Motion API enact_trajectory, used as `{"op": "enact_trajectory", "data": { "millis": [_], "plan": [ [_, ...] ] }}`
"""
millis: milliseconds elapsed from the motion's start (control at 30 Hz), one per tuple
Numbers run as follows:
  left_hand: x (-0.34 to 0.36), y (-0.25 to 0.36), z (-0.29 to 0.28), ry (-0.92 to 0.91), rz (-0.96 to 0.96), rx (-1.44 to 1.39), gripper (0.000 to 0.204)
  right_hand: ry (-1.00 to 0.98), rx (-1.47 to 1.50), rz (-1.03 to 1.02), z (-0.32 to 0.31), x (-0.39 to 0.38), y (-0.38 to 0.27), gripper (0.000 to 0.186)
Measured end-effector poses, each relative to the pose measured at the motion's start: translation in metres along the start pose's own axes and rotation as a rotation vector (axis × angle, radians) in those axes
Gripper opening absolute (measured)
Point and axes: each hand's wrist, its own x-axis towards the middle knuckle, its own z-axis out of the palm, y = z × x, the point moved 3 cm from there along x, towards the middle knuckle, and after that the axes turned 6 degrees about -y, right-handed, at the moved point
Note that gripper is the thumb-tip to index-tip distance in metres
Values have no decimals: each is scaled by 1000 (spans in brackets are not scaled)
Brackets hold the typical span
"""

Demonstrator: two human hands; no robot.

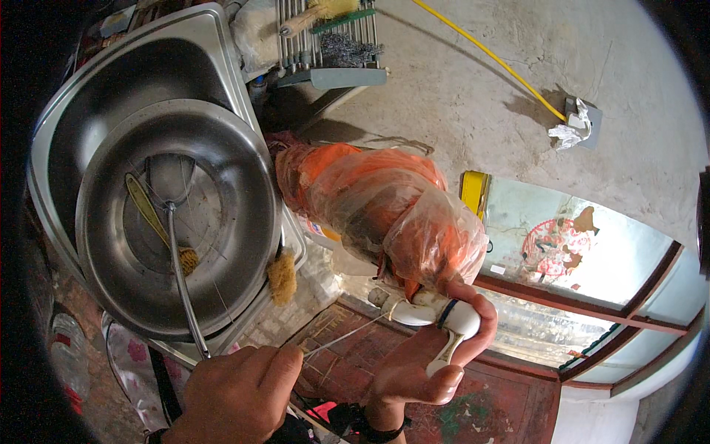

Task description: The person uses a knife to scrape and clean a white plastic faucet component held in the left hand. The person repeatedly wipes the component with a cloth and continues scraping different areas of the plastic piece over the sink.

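My right hand [425, 355] grips a white tap [444, 318] with a dark ring and a white lever, mounted low on the wall. The pipe above it is wrapped in orange cloth under clear plastic [377, 207]. My left hand [237, 396] is closed around the long metal handle of a wire whisk [177, 244], whose head rests inside a large steel bowl [244, 222]. A thin string [344, 339] runs from the tap toward my left hand. A yellow-handled brush [151, 214] also lies in the bowl.
The bowl sits in a steel sink [111, 74]. A bristly scrubber [282, 277] hangs at the sink's edge. A grey rack [333, 52] with a brush and steel wool stands beyond. A yellow hose [492, 55] crosses the concrete wall. Red-framed window panes [592, 274] lie to the right.
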Motion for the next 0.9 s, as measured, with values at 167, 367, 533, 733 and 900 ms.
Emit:
{"op": "enact_trajectory", "data": {
  "millis": [167,367,533,733,900],
  "plan": [
    [1,1,0,-4,7,28,22,-9,4,-1,-1,0,0,72],
    [3,0,5,58,-53,87,12,32,12,69,2,0,-2,72],
    [9,-19,17,-55,-146,31,17,47,5,50,-4,-1,1,79],
    [-2,-3,-4,-91,-48,89,18,35,12,28,1,0,0,75],
    [1,1,-3,6,25,105,19,36,-39,44,0,-1,-1,75]
  ]
}}
